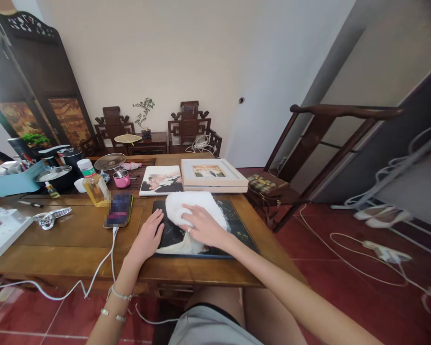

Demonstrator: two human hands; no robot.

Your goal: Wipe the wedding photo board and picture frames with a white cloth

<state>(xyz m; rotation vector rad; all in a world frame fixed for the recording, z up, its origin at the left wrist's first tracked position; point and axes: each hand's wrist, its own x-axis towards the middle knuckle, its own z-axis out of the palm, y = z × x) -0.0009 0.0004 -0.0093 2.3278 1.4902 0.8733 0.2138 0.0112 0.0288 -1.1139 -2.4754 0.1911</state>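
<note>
A thick white fluffy cloth (pixel 172 208) lies bunched on a dark flat picture panel (pixel 242 230) at the table's front right. My right hand (pixel 201 223) rests on top of the cloth with its fingers spread across it. Pale shapes like a dress's train (pixel 177 247) show on the panel below that hand. At the panel's left edge my left hand (pixel 152 232) lies flat, fingers stretched out, holding nothing. Cloth and right hand hide much of the panel's middle.
Behind the panel are a photo print (pixel 161 187) and stacked white frames (pixel 219 183). Left of my hands lie a charging phone (pixel 118 211), an oil-coloured bottle (pixel 95 188), a hair clip (pixel 53 216) and a power strip (pixel 9 235). A wooden chair (pixel 319 139) stands at right.
</note>
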